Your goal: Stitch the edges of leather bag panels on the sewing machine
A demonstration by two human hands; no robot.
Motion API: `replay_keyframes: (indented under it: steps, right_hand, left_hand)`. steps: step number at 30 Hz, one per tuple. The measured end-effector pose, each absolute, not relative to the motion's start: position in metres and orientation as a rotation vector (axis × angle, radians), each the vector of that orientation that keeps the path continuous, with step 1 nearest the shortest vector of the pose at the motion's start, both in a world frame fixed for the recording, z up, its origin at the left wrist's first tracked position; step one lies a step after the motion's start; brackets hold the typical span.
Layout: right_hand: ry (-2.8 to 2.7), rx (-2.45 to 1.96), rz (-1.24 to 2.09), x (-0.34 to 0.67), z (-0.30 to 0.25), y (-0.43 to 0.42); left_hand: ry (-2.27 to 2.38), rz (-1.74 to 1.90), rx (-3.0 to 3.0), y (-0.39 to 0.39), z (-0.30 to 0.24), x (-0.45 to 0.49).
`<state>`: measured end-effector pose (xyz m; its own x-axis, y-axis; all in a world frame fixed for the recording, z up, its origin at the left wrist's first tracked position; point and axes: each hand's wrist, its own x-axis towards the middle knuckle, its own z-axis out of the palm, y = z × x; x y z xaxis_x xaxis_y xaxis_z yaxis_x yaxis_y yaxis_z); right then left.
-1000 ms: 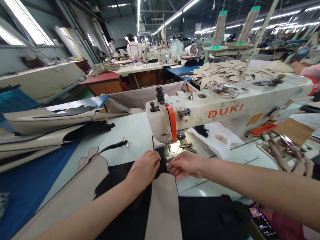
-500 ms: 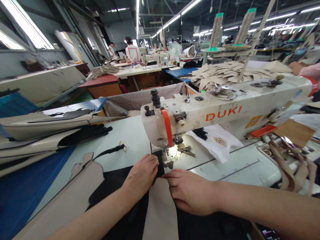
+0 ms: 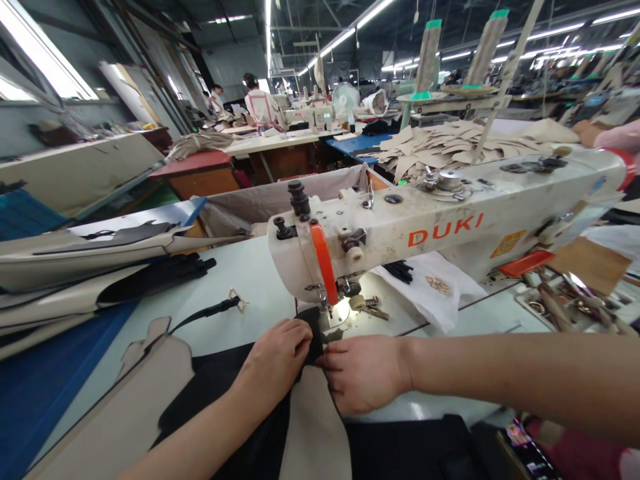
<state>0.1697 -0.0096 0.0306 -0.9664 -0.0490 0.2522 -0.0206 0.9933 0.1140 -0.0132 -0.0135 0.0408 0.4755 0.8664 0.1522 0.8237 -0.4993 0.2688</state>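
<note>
A white DUKI sewing machine [image 3: 450, 223] stands across the table, its lit needle area [image 3: 336, 312] just beyond my hands. My left hand [image 3: 277, 359] lies on a black fabric piece [image 3: 220, 380], fingers curled over its edge near the needle. My right hand [image 3: 361, 372] pinches the top of a beige strip [image 3: 313, 427] that runs toward me over the black fabric. Both hands meet right below the presser foot.
Stacked beige and black panels [image 3: 75, 273] lie at the left beside a black strap with a metal buckle [image 3: 239, 300]. White cloth with small metal parts [image 3: 435, 283] sits behind the machine. Beige cut pieces [image 3: 450, 143] pile at the back. Other people work far off.
My right hand has drawn back toward me and closed in beside my left hand. The view has shifted, so the machine sits slightly further left.
</note>
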Motion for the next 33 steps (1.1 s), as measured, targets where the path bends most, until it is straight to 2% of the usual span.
replay_keyframes:
  steps: [7, 15, 33]
  right_hand:
    - [-2.764, 0.081, -0.210, 0.165, 0.020, -0.004]
    - [-2.719, -0.486, -0.139, 0.158, 0.012, -0.035]
    - [-2.682, -0.516, -0.053, 0.158, 0.009, -0.038]
  left_hand:
    - [1.491, 0.406, 2.504, -0.014, 0.042, -0.012]
    - [1.477, 0.460, 2.444, -0.015, 0.040, -0.016]
    - [1.506, 0.433, 2.506, -0.015, 0.034, -0.015]
